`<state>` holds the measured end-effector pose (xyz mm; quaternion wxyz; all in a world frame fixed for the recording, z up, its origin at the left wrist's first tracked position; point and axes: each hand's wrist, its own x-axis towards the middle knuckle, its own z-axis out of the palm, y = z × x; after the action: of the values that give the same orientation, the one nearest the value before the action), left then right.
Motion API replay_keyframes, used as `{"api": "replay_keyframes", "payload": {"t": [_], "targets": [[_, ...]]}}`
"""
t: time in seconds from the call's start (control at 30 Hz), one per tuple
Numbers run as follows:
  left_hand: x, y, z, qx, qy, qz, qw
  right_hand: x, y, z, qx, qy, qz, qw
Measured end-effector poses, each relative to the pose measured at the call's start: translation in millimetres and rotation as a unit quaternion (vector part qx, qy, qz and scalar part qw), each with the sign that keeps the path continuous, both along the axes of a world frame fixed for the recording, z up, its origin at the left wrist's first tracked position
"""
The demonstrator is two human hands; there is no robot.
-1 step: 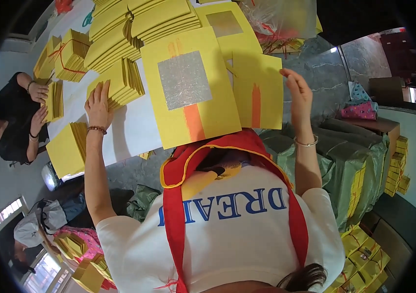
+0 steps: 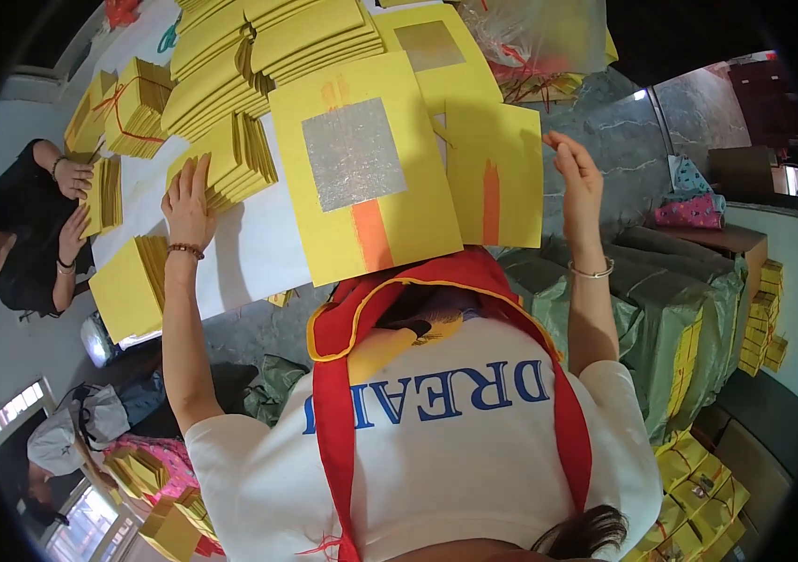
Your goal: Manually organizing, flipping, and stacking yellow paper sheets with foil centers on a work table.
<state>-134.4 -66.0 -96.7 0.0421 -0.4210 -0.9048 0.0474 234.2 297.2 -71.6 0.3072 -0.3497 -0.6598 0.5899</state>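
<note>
My left hand point(image 2: 190, 206) lies with spread fingers on the near end of a stack of folded yellow paper point(image 2: 240, 159). In front of my body lies a large yellow sheet of joss paper point(image 2: 425, 201), with a silver foil square and an orange stripe. Its lower edge reaches over my red apron point(image 2: 474, 265). Another yellow sheet point(image 2: 516, 178) with an orange stripe lies partly beneath it on the right. Just beyond that sheet's right edge, my right hand point(image 2: 582, 183) is raised, fingers loosely bent, with nothing visible in them.
Yellow stacks point(image 2: 315, 37) cover the table's far side. A red-tied bundle point(image 2: 137, 108) and another stack point(image 2: 132, 288) stand left. Across the left edge, another person's hands point(image 2: 73, 178) touch a yellow stack. Green-wrapped bales point(image 2: 661, 300) stand right; a clear plastic bag point(image 2: 539, 37) lies far right.
My right hand has shifted slightly right, away from the sheet's edge. The left hand and the papers look the same.
</note>
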Motion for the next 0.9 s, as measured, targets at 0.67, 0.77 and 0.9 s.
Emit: {"api": "replay_keyframes", "payload": {"t": [0.67, 0.77, 0.9], "targets": [[140.7, 101.7, 81.1, 0.272, -0.107, -0.227, 0.929, 17.1, 6.9, -82.0, -0.063, -0.159, -0.102, 0.980], [143.2, 104.3, 78.2, 0.275, -0.114, -0.217, 0.930, 12.1, 1.4, -65.8, -0.008, -0.150, -0.062, 0.987], [148.6, 109.6, 84.3, 0.313, -0.174, -0.220, 0.908, -9.6, -28.2, -24.2, -0.069, -0.086, 0.070, 0.991]]}}
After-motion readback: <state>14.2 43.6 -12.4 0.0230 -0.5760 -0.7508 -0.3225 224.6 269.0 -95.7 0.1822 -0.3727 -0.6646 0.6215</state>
